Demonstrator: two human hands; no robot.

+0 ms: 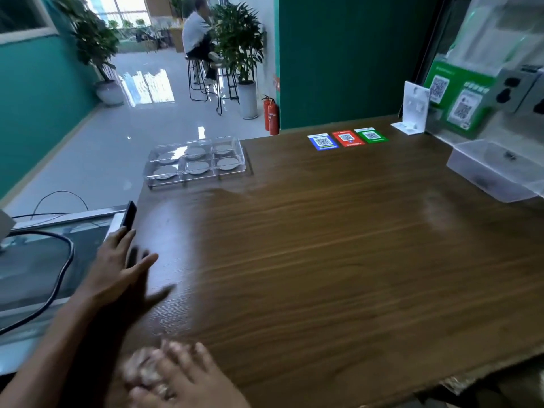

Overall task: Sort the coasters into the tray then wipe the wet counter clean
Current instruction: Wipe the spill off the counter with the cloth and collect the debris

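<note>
Your left hand [117,269] reaches out flat along the counter's [338,245] left edge, palm down, fingers straight and spread, touching the wood and holding nothing. A dark phone [129,217] stands just past its fingertips at that edge. Your right hand [179,378] sits at the near edge, fingers bent down over a crumpled cloth [144,369], pressing it onto the counter. The clear tray [195,161] rests at the far left corner, six grey coasters [226,164] lying in its compartments, one to each. Three coloured code cards [347,139] lie near the far edge, and a clear box [494,172] sits at the right edge. The wide middle of the counter lies open between your hands and the tray.
</note>
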